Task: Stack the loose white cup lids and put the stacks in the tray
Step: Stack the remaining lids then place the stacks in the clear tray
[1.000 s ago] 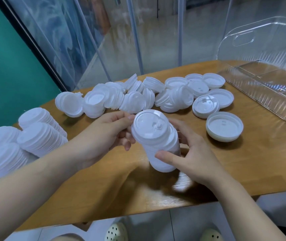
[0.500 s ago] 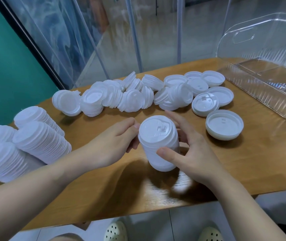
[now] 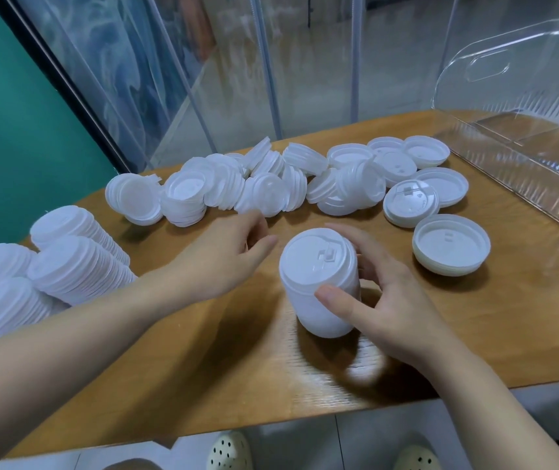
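Note:
A stack of white lids (image 3: 319, 279) stands upright on the wooden table (image 3: 475, 320) near its middle. My right hand (image 3: 383, 300) grips the stack, thumb on its front, fingers round its far side. My left hand (image 3: 224, 256) hovers just left of the stack, apart from it, fingers loosely curled and holding nothing. Loose white lids (image 3: 271, 184) lie in a heap behind the hands. The clear plastic tray (image 3: 522, 164) sits at the back right with nothing white in it.
Three long finished lid stacks (image 3: 67, 266) lie on their sides at the table's left edge. A short pile of upturned lids (image 3: 451, 245) sits right of my right hand. Behind the table hang clear plastic curtains. The table's front edge is close.
The stack has been lowered upright onto the table. My left hand has let go of its top and drawn back to the left. The right hand stays on the stack.

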The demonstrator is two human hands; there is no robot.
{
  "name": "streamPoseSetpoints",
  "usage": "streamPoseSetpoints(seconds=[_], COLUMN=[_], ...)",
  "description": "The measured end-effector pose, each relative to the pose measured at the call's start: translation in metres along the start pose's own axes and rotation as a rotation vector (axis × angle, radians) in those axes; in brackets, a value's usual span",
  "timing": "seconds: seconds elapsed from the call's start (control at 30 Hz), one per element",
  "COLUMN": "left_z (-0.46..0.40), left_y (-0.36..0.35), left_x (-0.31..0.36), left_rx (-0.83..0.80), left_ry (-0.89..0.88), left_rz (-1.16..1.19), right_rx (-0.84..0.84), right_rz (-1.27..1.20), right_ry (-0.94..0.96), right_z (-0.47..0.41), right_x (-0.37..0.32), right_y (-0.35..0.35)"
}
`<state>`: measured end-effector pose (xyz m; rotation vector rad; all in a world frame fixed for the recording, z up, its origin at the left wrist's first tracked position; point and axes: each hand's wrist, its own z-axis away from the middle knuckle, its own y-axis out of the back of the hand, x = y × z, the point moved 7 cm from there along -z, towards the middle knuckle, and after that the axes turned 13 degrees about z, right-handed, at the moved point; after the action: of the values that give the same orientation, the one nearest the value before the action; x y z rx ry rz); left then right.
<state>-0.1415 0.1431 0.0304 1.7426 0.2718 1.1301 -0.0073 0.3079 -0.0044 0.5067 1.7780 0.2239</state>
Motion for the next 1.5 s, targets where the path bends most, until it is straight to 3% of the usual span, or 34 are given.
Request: streamPoseSetpoints(seconds=[0.2, 0.47, 0.7, 0.87, 0.97, 1.13, 1.5], left_z=[-0.073, -0.107, -0.072, -0.015, 0.022, 0.049, 0.049], left_y=[0.000, -0.018, 0.013, 0.042, 0.037, 0.013, -0.002], left_x=[-0.030, -0.021, -0.006, 0.029, 0.068, 0.089, 0.076], left_rx=[0.090, 0.089, 0.206, 0.242, 0.147, -0.007, 0.041], left_ry=[-0.234, -0.426, -0.388, -0.196, -0.251, -0.279, -0.145], left_rz=[-0.634, -0.864, -0.610, 0.089, 0.310, 0.214, 0.269], right_rx=[-0.009, -0.015, -0.020, -0.026, -0.020, 0.005, 0.029], right_rz=[0.017, 0.014, 0.009, 0.003, -0.005, -0.042, -0.034], right_ry=[-0.004, 0.007, 0.003, -0.013, -0.021, -0.010, 0.017], right_z=[-0.001, -0.002, -0.002, -0.002, -0.002, -0.002, -0.002], right_x=[0.001, 0.004, 0.006, 0.005, 0.006, 0.001, 0.006], right_y=[0.001, 0.001, 0.001, 0.001, 0.000, -0.001, 0.001])
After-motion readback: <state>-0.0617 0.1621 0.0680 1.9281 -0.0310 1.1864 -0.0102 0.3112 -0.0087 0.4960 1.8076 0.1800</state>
